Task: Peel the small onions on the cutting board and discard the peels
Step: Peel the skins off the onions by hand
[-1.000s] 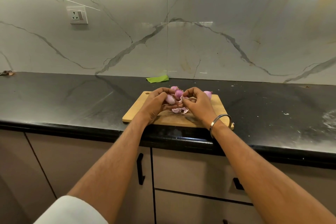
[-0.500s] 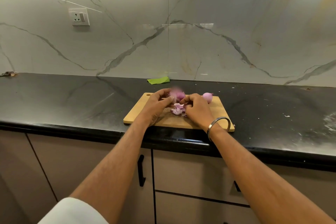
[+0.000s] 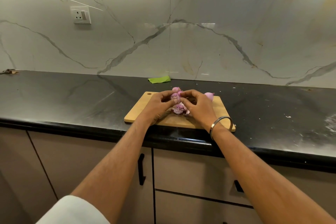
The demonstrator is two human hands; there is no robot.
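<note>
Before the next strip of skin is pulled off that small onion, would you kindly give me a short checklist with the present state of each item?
1. Onion in hand held by both the left hand and the right hand: ok.
2. Work is over the cutting board: ok.
3. Board lies fully on the countertop: ok, though its near edge sits close to the counter's front.
4. Peel pile is on the board, not yet discarded: not ok.
5. Another onion waits at the board's far edge: ok.
6. Place for discarding peels in view: cannot tell.
</note>
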